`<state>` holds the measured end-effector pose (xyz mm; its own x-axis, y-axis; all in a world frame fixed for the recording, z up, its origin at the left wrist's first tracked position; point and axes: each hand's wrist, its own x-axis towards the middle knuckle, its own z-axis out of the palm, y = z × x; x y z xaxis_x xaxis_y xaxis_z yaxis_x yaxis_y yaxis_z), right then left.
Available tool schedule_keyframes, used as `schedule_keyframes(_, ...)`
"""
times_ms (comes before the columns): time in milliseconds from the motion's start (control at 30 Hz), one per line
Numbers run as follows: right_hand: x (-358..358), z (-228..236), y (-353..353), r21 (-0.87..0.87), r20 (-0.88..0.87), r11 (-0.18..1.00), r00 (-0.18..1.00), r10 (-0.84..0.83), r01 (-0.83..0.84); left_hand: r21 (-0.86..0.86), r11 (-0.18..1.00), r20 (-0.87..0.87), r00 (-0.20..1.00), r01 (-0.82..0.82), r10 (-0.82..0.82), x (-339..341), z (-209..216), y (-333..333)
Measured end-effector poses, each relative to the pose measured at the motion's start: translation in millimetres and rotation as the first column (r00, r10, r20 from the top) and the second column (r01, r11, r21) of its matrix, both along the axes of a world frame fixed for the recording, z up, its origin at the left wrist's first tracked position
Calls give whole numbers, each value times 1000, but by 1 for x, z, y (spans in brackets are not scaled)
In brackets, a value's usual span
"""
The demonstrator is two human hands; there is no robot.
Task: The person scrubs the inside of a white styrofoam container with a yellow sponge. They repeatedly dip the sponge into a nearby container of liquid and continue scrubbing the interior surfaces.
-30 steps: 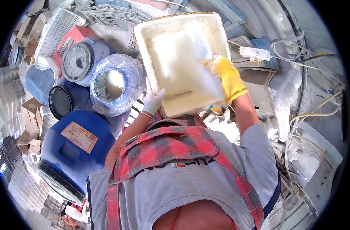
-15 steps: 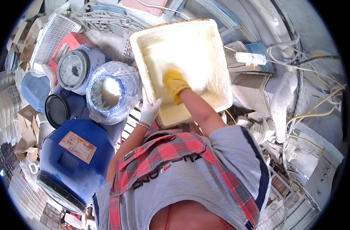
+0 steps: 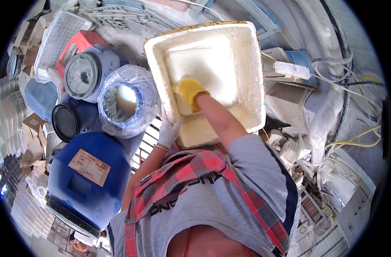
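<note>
A white foam box [image 3: 251, 77] with a patterned outer edge stands open in front of me. My left hand [image 3: 167, 132], in a white glove, lies against its near left corner. Its fingers stretch along the outer left wall, and the thumb is spread toward the near side. Deep inside the box is my right hand [image 3: 192, 94], in a yellow glove, close to the inner left wall. Its fingertips blur against the pale foam, so I cannot make out their grip or anything held. Bright glare covers part of the box floor.
Left of the box stands a container lined with clear plastic [image 3: 146, 92], cloudy liquid inside. Around it are a grey-lidded drum [image 3: 82, 77], a black-lidded drum [image 3: 66, 123] and a large blue drum [image 3: 90, 188]. Cables [image 3: 358, 85] and a white power strip [image 3: 292, 70] lie at right.
My right hand has shifted slightly left and down inside the box, toward its left wall. My left hand stays at the near left corner. The view has moved a little.
</note>
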<state>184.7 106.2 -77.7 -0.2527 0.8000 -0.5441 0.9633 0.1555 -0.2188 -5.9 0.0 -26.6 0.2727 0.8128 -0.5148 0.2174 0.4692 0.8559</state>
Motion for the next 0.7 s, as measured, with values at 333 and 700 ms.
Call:
schedule_keyframes(333, 69, -64, 77, 791, -143, 535, 940, -310, 297, -85, 996, -74, 997, -3, -3, -3, 14, 1)
schedule_keyframes(700, -21, -81, 42, 528, -485, 731, 860, -159, 432, 84, 995, -246, 968, 62, -39, 8, 21, 0)
